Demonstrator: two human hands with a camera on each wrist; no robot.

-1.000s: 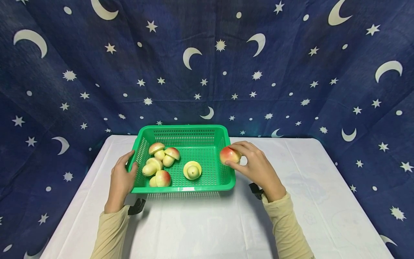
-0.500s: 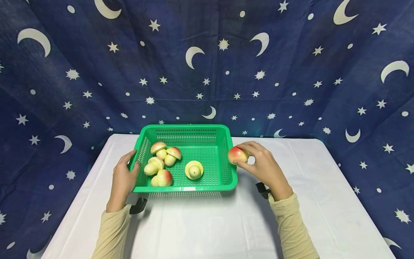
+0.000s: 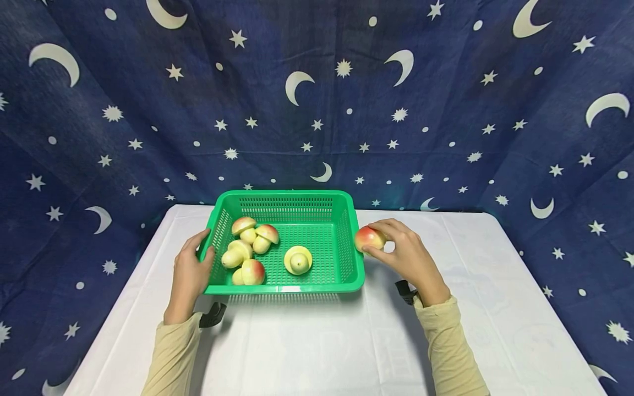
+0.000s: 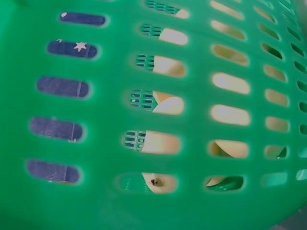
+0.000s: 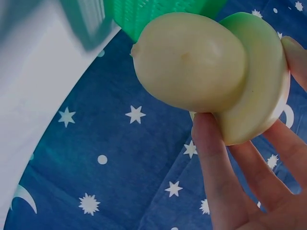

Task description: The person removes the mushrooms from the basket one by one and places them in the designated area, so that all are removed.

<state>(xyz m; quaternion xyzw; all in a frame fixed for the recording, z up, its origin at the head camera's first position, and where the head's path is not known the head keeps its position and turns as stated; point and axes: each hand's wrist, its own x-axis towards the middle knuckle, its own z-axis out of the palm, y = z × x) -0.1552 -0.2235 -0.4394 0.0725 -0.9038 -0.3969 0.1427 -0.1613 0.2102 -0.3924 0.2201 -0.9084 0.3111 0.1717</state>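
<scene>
The toy mushroom point(image 3: 369, 238) with a red-yellow cap is in the right hand point(image 3: 406, 259), just outside the right wall of the green basket point(image 3: 317, 286) and above the white table point(image 3: 317, 346). The fingers point(image 5: 216, 158) curl around its cap, and the pale stem points away from the palm. The left hand point(image 3: 190, 273) grips the left rim of the basket, thumb on the edge. Inside the basket lie five more mushrooms point(image 3: 250, 248), mostly at the left side.
</scene>
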